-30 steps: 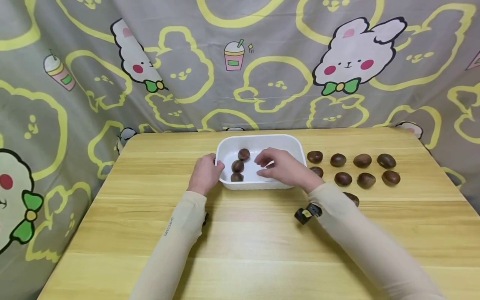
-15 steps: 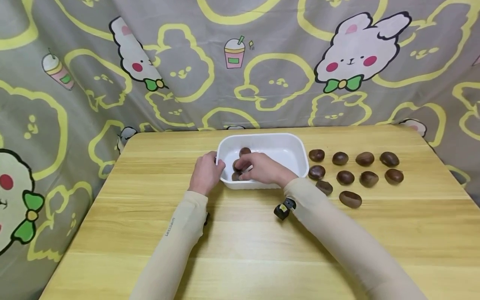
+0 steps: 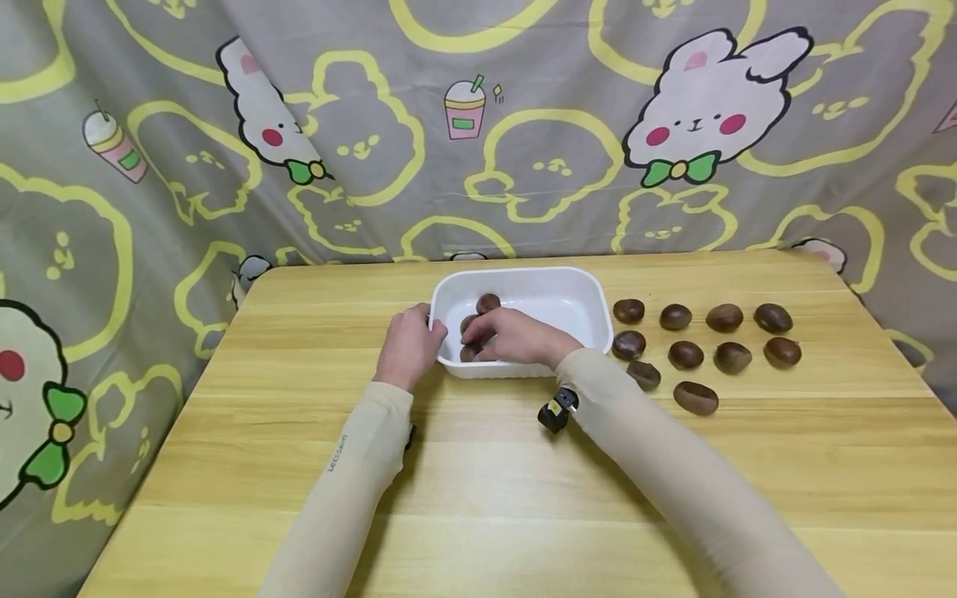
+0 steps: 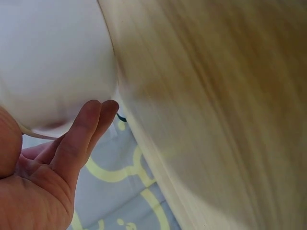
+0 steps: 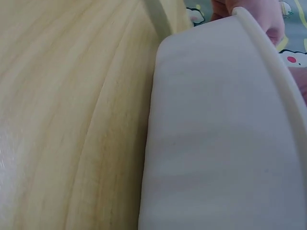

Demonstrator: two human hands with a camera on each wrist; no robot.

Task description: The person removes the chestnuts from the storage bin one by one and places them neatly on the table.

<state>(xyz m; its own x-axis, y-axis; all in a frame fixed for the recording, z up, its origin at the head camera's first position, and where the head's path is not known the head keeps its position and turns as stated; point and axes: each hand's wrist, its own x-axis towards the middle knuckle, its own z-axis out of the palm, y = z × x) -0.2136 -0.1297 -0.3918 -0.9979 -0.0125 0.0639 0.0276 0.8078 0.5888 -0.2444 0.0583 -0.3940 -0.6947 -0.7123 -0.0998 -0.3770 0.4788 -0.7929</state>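
A white plastic tub stands near the table's back edge. My left hand grips its left rim. In the left wrist view the thumb is at the rim and the straighter fingers lie along the outer wall. Reaching over the front rim, my right hand has its fingertips curled at the chestnuts in the tub's left part, and it seems to pinch one. A chestnut shows behind the fingers; two more are partly covered by them. In the right wrist view the tub's outer wall hides the fingertips.
On the wooden table, right of the tub, several chestnuts lie in loose rows, among them a front chestnut and a far-right chestnut. A patterned curtain hangs behind the table.
My right hand has moved left inside the tub, from the middle of it onto the chestnuts, and has barely shifted in the last half second. The left hand keeps its grip on the rim.
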